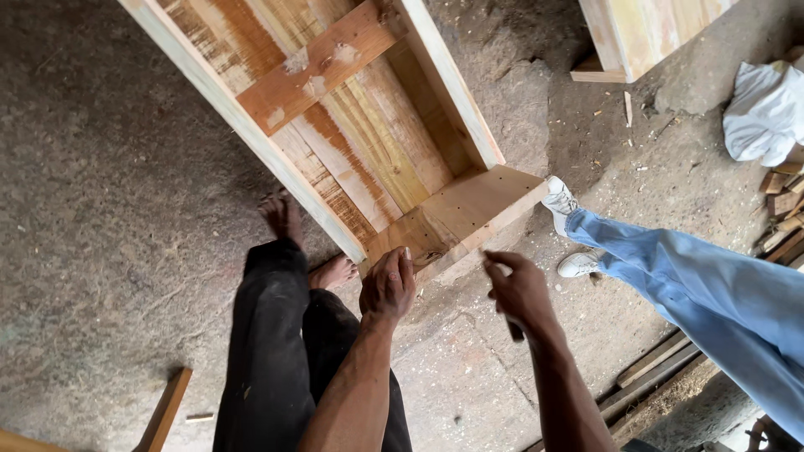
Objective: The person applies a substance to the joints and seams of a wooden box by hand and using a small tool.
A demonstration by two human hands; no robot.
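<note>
A long open wooden box (pixel 469 201) lies on the dirt floor and runs away from me to the upper left. My left hand (pixel 388 285) rests on the near end board of the box, fingers curled over its edge. My right hand (pixel 521 289) hovers just right of that end, pinching a thin dark stick-like tool, maybe a pencil (pixel 512 328), whose end shows below the palm. My bare feet (pixel 283 216) and dark trousers (pixel 276 351) are to the left of the box.
Another person's legs in blue jeans (pixel 687 285) with white shoes (pixel 559 199) stand at the right. A white cloth (pixel 764 113) and wood scraps (pixel 783 197) lie at the far right. Planks (pixel 653 368) lie at lower right; a second wooden piece (pixel 636 33) stands at top right.
</note>
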